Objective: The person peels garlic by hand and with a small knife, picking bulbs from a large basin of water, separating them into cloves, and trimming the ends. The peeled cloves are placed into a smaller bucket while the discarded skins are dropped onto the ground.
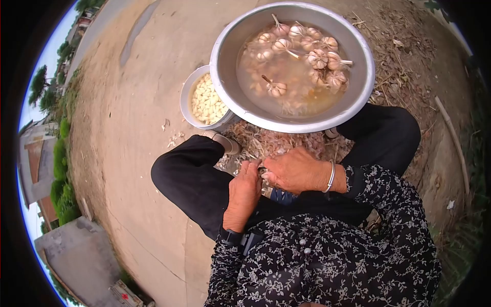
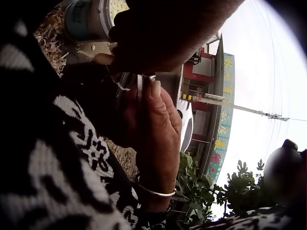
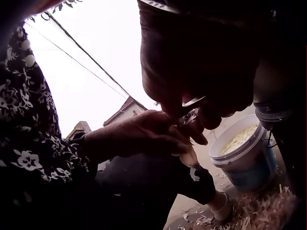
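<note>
Over the lap, the left hand and right hand meet at the fingertips. In the right wrist view, a small metal blade shows beneath the curled fingers of the right hand. The left hand pinches a pale garlic piece close to the blade, and a scrap of skin hangs below. From the left wrist, the right hand is seen gripping the metal tool, thumb extended along it; the left hand is dark in front. Fingers hide much of the garlic.
A large metal basin beyond the knees holds garlic bulbs in cloudy water. Left of it stands a white bucket of peeled cloves. Garlic skins litter the ground between the feet. A stick lies at the right.
</note>
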### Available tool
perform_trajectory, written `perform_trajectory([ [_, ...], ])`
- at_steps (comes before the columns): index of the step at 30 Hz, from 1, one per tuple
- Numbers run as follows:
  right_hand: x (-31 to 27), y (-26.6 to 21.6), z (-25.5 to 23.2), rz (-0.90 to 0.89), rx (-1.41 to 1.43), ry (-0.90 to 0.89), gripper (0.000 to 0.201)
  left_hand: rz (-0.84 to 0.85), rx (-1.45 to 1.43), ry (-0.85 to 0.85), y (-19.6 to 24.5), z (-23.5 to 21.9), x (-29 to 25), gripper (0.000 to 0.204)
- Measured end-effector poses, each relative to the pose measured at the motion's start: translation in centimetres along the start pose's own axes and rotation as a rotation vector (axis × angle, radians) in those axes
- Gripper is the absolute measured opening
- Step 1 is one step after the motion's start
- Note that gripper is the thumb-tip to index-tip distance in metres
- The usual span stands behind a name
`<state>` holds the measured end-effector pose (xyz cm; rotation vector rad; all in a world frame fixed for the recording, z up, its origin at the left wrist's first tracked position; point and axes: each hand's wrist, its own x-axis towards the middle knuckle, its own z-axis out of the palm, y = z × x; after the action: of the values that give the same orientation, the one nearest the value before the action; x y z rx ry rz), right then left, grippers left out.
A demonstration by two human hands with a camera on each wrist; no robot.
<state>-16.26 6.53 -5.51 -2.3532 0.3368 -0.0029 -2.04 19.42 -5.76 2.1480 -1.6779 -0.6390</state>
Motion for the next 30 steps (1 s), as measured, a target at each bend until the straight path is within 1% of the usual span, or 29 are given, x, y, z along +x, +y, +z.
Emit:
perform_trajectory([
  [2,0.0,-0.1,0.0,0.006,-0.010,-0.026,0.030,0.002,0.040,-0.019,0.1,0.1,0.0,0.036],
  [5,-0.1,-0.1,0.0,0.004,-0.076,-0.047,0.029,0.010,0.081,-0.022,0.2,0.1,0.0,0.033],
  [8,-0.3,0.2,-0.8,-0.018,-0.082,-0.088,0.026,-0.002,0.021,0.011,0.2,-0.4,-0.5,0.032],
  [10,-0.5,0.8,-1.4,-0.100,0.002,-0.066,0.023,0.033,-0.163,-0.009,0.0,-0.9,-0.9,0.029],
  [11,-0.3,1.5,-1.2,-0.098,0.003,-0.064,0.023,0.035,-0.162,-0.011,-0.3,-0.5,-1.0,0.029],
  [13,-0.1,2.8,-0.5,-0.059,0.077,-0.076,0.022,0.029,-0.402,0.089,-1.0,0.3,-1.2,0.023],
  [14,-0.2,3.1,-0.3,-0.060,0.075,-0.074,0.022,0.031,-0.401,0.090,-1.1,0.4,-1.4,0.023],
  [16,-0.4,3.6,-0.3,-0.024,0.150,-0.072,0.023,-0.254,-1.032,0.138,-1.0,0.5,-1.4,0.017],
  [17,-0.5,3.6,-0.2,-0.024,0.149,-0.072,0.023,-0.253,-1.032,0.139,-1.1,0.5,-1.4,0.017],
  [19,-0.4,3.5,0.0,-0.019,0.093,-0.140,0.024,-0.363,-1.243,0.193,-1.5,0.6,-1.1,0.017],
  [20,-0.4,3.6,0.2,-0.020,0.093,-0.140,0.024,-0.328,-1.298,0.193,-2.6,1.3,-1.2,0.019],
  [23,-0.3,3.4,0.0,0.007,0.113,-0.190,0.026,-0.356,-1.335,0.206,-3.2,1.4,-1.5,0.021],
  [24,-0.2,3.0,-0.3,0.015,0.232,-0.076,0.028,-0.356,-1.336,0.207,-3.1,1.4,-1.4,0.021],
  [25,-0.1,2.4,-0.6,0.023,0.350,0.037,0.031,-0.360,-1.272,0.208,-2.7,1.2,-1.4,0.022],
  [26,0.0,2.1,-0.6,0.023,0.351,0.035,0.031,-0.365,-1.206,0.207,-2.3,0.9,-1.3,0.022],
  [28,0.1,1.4,-0.4,0.029,0.228,0.036,0.031,-0.360,-1.205,0.213,-1.5,0.5,-1.0,0.022],
  [30,0.0,1.3,-0.1,0.043,0.214,0.022,0.030,-0.350,-1.206,0.213,-0.9,0.3,-0.8,0.023],
])
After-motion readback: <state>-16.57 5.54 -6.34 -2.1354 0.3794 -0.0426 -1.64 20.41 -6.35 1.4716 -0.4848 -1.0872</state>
